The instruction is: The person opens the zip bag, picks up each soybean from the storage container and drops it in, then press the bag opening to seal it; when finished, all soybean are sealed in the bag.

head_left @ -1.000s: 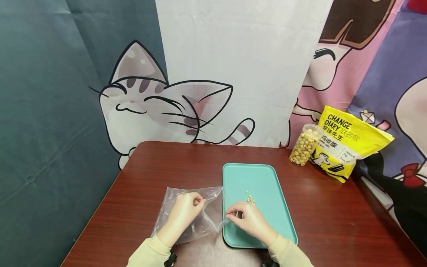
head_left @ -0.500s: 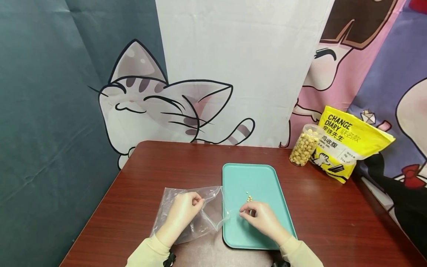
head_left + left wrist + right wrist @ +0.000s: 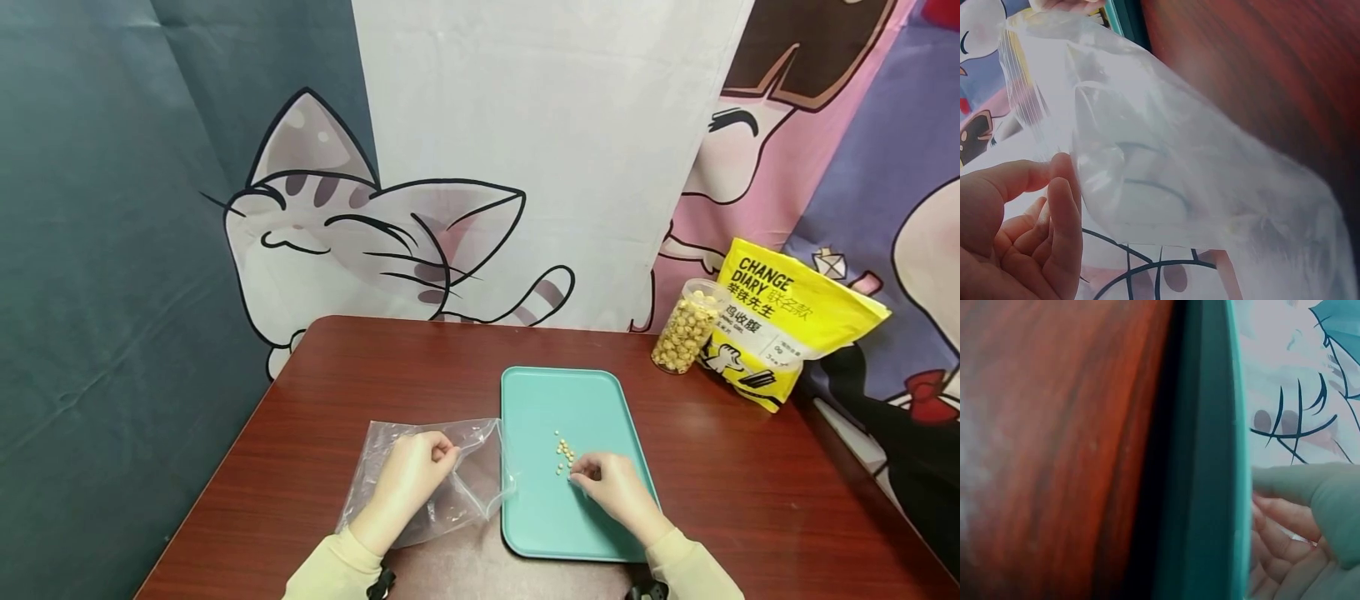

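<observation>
My left hand lies on a clear plastic bag on the brown table and pinches the bag's upper edge. In the left wrist view the thumb and fingers hold the bag's film up, its mouth hanging open. A teal tray sits just right of the bag with several small yellow pellets on it. My right hand rests on the tray with fingertips drawn together right beside the pellets. Whether a pellet is between them is hidden. The right wrist view gives only the tray rim and curled fingers.
A clear jar of yellow pellets and a yellow pouch stand at the table's back right. Cartoon cat backdrops hang behind the table. The table's right edge runs close to the pouch.
My right hand has moved from the bag's mouth rightward onto the tray, now beside the pellets. The left hand and the bag have stayed in place.
</observation>
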{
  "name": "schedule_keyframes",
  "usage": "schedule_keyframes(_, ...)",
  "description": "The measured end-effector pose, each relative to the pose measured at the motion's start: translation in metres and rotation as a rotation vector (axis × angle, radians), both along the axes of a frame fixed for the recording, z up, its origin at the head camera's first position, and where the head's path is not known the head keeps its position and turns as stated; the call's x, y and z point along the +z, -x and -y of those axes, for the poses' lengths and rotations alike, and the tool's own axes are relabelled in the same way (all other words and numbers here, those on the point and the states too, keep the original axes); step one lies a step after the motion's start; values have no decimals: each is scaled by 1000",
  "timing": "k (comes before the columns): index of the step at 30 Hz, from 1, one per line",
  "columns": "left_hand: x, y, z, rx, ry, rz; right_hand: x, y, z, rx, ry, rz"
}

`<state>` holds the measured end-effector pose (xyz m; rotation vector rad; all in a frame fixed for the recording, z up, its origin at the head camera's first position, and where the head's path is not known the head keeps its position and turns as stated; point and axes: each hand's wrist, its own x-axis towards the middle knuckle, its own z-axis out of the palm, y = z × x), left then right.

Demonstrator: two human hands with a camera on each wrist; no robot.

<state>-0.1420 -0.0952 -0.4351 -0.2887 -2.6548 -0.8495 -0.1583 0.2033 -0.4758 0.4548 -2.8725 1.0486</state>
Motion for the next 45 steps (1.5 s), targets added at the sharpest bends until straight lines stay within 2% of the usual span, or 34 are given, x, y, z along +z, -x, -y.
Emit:
schedule_keyframes(4, 0, -1, 1, 7, 7, 2, 1, 2, 2, -74, -19, 35)
schedule_keyframes(9, -1, -1, 1, 12, 11, 8, 2, 4, 6, -106, -66, 38)
schedule_keyframes(36, -3, 0, 1, 14, 6, 1, -2, 5, 7, -100, -96, 26)
schedule_keyframes(45, -3, -1, 0, -19, -4, -92, -1, 6, 9, -111, -93, 32)
